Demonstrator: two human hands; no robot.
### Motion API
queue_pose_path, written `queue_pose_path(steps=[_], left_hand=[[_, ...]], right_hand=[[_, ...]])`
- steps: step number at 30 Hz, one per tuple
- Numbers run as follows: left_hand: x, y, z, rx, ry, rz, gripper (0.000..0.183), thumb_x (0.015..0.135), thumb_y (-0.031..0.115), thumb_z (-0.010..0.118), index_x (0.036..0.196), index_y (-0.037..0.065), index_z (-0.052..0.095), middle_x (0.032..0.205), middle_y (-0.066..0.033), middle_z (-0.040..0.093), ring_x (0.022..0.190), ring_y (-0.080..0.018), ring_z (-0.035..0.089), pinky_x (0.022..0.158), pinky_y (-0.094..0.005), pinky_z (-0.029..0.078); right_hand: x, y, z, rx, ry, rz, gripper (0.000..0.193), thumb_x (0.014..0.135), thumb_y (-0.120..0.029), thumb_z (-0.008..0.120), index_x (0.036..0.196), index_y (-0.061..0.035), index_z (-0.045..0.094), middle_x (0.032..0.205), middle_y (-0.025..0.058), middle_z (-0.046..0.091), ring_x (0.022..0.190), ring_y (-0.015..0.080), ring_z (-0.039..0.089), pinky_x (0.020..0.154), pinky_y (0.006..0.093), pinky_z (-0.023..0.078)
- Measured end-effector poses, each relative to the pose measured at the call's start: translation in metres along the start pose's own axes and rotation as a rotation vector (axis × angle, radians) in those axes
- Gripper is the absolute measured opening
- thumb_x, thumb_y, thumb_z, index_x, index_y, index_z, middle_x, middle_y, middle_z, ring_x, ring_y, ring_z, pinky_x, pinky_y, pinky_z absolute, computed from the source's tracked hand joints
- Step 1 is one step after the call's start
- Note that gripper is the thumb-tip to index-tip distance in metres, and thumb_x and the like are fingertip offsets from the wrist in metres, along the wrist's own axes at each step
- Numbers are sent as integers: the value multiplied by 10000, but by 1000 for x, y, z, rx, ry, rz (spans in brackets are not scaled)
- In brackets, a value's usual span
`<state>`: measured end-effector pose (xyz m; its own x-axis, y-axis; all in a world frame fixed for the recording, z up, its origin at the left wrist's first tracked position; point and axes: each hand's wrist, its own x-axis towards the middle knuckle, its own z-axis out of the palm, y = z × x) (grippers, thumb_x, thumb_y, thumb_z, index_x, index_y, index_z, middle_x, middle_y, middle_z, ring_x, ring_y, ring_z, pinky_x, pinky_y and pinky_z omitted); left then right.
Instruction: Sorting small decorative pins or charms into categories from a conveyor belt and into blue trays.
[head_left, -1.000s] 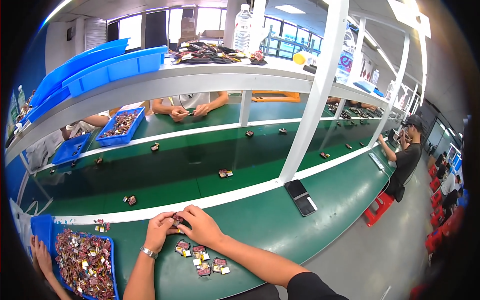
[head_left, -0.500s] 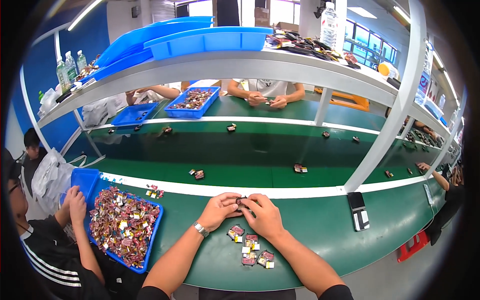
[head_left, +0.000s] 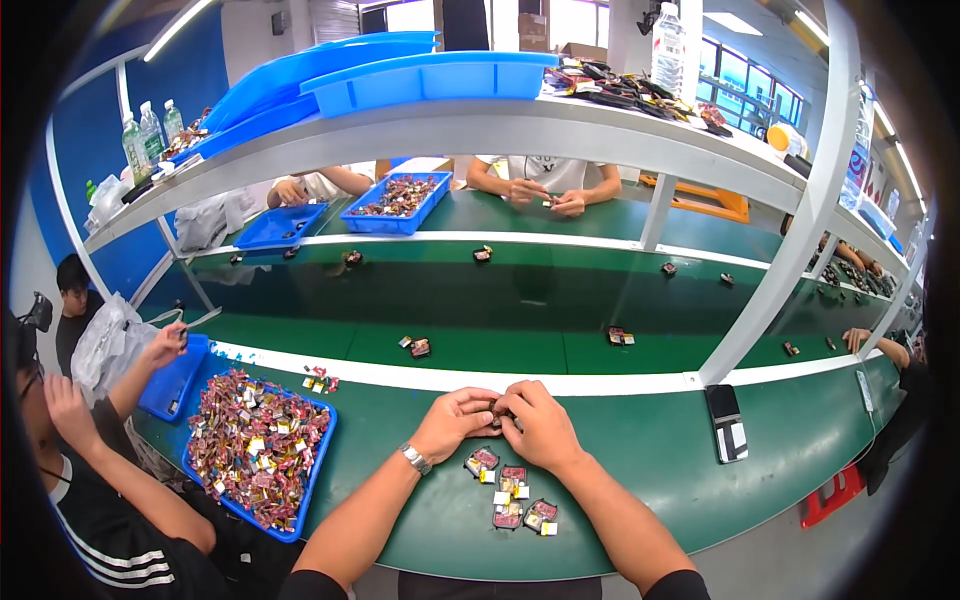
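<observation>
At the near edge of the green table, my left hand (head_left: 456,425) and my right hand (head_left: 543,428) meet with fingers closed around a small dark part (head_left: 496,416). The fingers cover most of it, so its details are hidden. My left wrist wears a metal-band watch (head_left: 416,459). Just below my hands lie several small dark-framed circuit boards (head_left: 508,516), reddish with white and yellow pieces on them. One such board (head_left: 482,461) lies close to my left fingertips.
A blue tray (head_left: 325,455) heaped with small red boards stands at left, beside a co-worker (head_left: 110,500). Beyond the white rail, a green conveyor (head_left: 490,335) carries scattered boards. A black-and-white case (head_left: 727,424) lies right, near the shelf post (head_left: 775,280). Blue trays (head_left: 430,85) sit on the overhead shelf.
My hands stay together on the dark part, with the fingers slightly shifted. Boards on the conveyor have moved a little right. The left co-worker's hands have come apart, one raised with a small dark thing.
</observation>
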<state>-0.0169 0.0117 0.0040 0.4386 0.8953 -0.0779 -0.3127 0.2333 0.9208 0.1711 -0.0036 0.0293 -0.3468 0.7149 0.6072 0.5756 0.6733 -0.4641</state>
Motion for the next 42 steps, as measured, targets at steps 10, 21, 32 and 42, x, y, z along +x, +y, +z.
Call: queue_pose_path(steps=[10,21,32,42], left_hand=[[4,-7,4,64,10,27,319,934,-52,507,1252,-31,495,1164,-128,617,1031,-182,635,885,-309,568],[1,-6,2,156,-87,86,367,914,-27,558,1275,-11,490,1171,-121,620,1042,-186,635,908,-324,547],[2,-8,1,118,-39,27,308,930,-30,509,1237,-6,509,1176,-107,613,1024,-165,631,881,-301,549],[2,-8,1,74,-48,50,302,938,-22,509,1238,-3,499,1188,-118,610,1052,-175,625,900,-302,550]], right_hand=[[-3,12,-11,-3,-83,-39,156,743,-62,709,884,-92,649,948,32,571,901,238,561,764,362,499],[-5,15,-6,69,-79,13,81,783,-109,699,857,-87,675,1156,56,566,1075,267,537,894,369,477],[-7,15,-11,176,-125,-46,94,767,-88,720,846,-83,668,1173,72,568,1119,277,521,931,373,460],[-12,11,4,103,12,28,133,764,-83,737,889,-77,693,1149,69,599,1081,266,548,860,361,510]])
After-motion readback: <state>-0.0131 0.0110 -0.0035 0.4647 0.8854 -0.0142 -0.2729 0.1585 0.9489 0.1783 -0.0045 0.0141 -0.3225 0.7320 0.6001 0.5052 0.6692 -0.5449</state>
